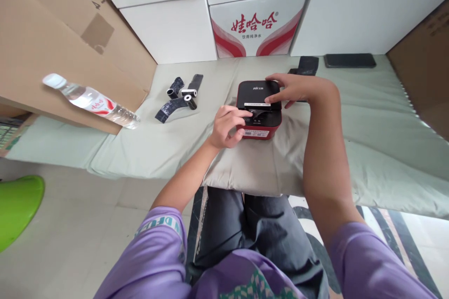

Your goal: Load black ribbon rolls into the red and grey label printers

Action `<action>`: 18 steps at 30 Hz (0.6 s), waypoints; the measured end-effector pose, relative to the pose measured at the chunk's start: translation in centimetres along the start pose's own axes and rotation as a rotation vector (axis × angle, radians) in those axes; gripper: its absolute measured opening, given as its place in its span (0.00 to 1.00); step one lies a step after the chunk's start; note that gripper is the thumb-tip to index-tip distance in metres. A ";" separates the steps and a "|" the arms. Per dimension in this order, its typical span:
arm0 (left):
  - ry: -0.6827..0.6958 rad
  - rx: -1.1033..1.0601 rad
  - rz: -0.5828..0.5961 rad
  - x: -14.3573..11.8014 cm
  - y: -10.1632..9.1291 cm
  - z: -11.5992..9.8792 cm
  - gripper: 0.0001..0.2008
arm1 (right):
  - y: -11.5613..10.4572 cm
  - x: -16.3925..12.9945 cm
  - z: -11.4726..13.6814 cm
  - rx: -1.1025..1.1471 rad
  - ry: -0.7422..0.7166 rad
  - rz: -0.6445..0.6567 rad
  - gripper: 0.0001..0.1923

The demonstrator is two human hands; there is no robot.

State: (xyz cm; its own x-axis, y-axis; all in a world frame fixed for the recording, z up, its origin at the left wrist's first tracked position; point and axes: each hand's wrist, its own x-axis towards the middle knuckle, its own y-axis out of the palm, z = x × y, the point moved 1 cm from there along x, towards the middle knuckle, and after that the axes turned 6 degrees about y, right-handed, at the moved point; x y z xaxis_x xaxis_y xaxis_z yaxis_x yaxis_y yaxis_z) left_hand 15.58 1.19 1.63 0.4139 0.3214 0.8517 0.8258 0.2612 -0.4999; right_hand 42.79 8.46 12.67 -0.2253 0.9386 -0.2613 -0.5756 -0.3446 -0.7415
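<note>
A small red and black printer (pixel 262 88) with a white label on its front stands on the cloth-covered surface in front of me. A short dark strip (pixel 258 113) shows at the slot across its front part. My left hand (pixel 226 127) grips the front left corner, thumb low and fingers bent, with the index fingertip at the strip. Across the lid's right side lies my right hand (pixel 286 88), its fingers and thumb holding the lid edge. Both hands are partly closed on the printer. The inside of the printer is hidden under the lid.
Several dark rolls of printed strip (pixel 173 106) lie to the left. Dark strips (pixel 308 65) and a black phone (pixel 350 60) sit at the back right. A water bottle (pixel 93 100) lies at left. Cardboard (pixel 77 37) and white boxes (pixel 257 25) border the surface.
</note>
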 end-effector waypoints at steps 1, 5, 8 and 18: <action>-0.049 -0.026 -0.013 0.1 0.1 0.1 0.26 | 0.1 0.0 0.1 0.008 0.001 0.006 0.44; -0.185 -0.065 -0.020 0.3 0.4 0.7 0.28 | 0.3 -0.3 0.5 0.029 0.037 0.020 0.44; -0.184 -0.056 0.005 0.3 0.7 1.4 0.30 | 0.3 -0.3 0.6 0.040 0.060 0.028 0.43; -0.187 -0.028 -0.032 -0.3 2.5 2.8 0.32 | 0.8 -0.4 0.8 0.059 0.045 0.005 0.36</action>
State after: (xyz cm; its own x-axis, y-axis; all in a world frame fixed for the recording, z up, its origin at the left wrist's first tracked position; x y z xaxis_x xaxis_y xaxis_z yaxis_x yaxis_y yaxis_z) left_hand 16.46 4.31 -0.38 0.3107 0.4777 0.8218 0.8490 0.2493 -0.4659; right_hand 41.76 7.79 12.65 -0.1935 0.9361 -0.2939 -0.6202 -0.3488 -0.7026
